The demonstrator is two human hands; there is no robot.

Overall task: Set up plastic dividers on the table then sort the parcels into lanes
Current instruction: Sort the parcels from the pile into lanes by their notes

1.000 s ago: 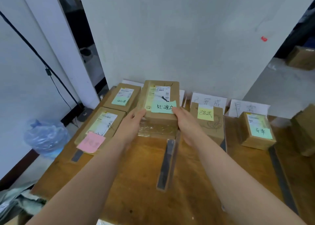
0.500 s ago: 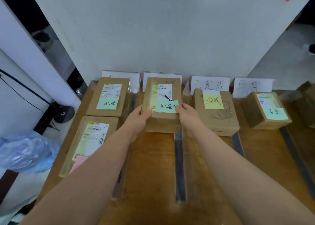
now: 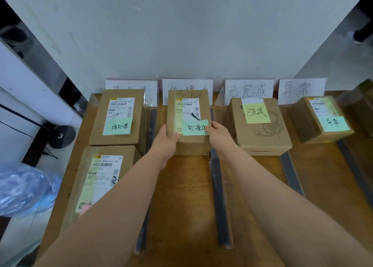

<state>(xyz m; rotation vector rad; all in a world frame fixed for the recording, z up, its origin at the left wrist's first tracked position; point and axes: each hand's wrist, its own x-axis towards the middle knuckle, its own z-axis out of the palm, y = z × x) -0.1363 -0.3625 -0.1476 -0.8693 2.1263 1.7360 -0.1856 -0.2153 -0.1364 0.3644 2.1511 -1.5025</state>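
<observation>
Nearly done | dividers [image 3: 221, 206] up | other parcels [image 3: 260, 133] laned | left hand [image 3: 167, 143], right hand [image 3: 219, 137] both gripping lane-two parcel [image 3: 188, 113]

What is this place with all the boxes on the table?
Probably a small parcel-sorting station: labelled cardboard parcels, handwritten lane signs along the wall, and plastic dividers splitting the wooden table into lanes.

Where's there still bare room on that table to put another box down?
Freest: bare wood nearer than the far-right parcel, right of the third divider. Nearer than the yellow-note parcel it is bare too, though the right arm crosses it. Crowded: the left lane, holding two parcels.
</observation>
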